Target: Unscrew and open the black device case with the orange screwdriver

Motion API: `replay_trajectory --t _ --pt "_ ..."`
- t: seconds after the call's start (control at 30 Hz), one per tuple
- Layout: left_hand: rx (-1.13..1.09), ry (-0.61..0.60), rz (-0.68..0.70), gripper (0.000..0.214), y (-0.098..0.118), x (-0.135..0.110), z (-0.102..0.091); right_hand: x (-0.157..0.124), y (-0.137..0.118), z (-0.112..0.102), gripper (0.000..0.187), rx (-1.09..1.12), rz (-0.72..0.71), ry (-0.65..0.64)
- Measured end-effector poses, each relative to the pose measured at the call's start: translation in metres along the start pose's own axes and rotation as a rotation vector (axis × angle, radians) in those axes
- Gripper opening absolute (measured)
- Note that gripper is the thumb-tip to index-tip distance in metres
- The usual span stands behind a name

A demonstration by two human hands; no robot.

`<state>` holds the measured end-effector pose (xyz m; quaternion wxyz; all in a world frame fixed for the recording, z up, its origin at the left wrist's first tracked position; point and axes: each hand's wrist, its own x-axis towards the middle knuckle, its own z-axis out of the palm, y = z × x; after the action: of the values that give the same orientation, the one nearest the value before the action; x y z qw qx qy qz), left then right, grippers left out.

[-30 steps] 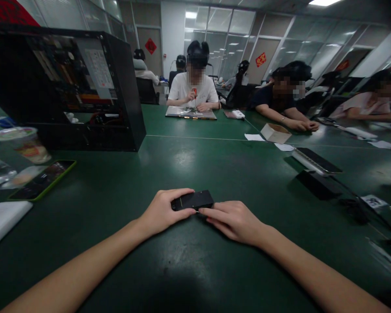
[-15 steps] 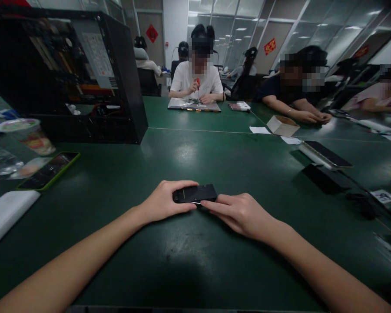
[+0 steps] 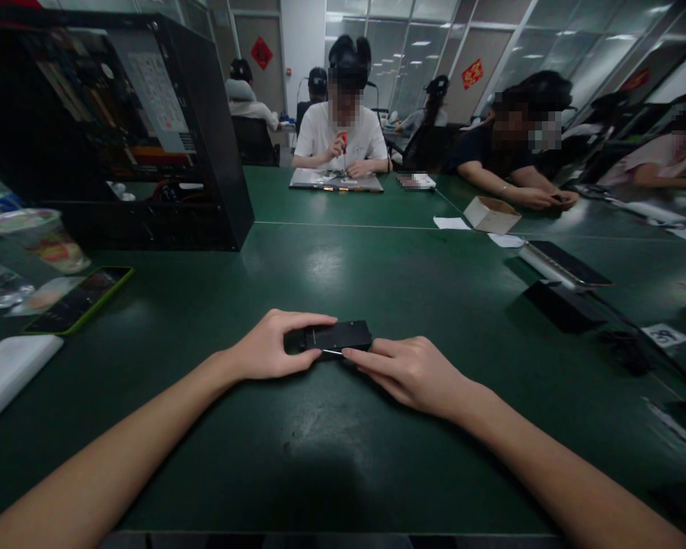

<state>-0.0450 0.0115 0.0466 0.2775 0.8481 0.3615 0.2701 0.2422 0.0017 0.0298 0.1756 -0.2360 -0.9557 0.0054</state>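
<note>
A small black rectangular case (image 3: 343, 334) lies on the green table in front of me. My left hand (image 3: 271, 347) is closed around its left end, thumb on the near side and fingers along the far side. Along the near edge of the case runs a thin silvery rod (image 3: 332, 352), from the left thumb to the right fingertips. My right hand (image 3: 415, 370) pinches the rod's right end, fingers pressed together at the right end of the case. What lies under the right fingers is hidden.
An open black computer case (image 3: 200, 137) stands at the left. Nearby are a plastic cup (image 3: 51, 244), a green-edged phone (image 3: 85, 301) and a white object (image 3: 11, 377). On the right lie a dark phone-like device (image 3: 572, 263) and a black block (image 3: 565, 305). Across the table a person (image 3: 343, 130) holds a red-handled screwdriver.
The view has shifted slightly, so everything sits a little further left. The left hand has slid back a bit on the case, and more of the silvery rod shows.
</note>
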Motion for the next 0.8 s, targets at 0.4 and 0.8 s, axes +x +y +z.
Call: replay_trajectory --t 0.4,0.8 --pt "-0.020 0.080 0.052 0.046 -0.001 0.000 0.006 0.002 -0.004 0.005 0.037 0.030 0.038 0.000" --pt "-0.273 0.268 -0.213 0.039 -0.013 0.005 0.005 0.002 -0.004 0.004 0.037 0.034 0.022 0.020"
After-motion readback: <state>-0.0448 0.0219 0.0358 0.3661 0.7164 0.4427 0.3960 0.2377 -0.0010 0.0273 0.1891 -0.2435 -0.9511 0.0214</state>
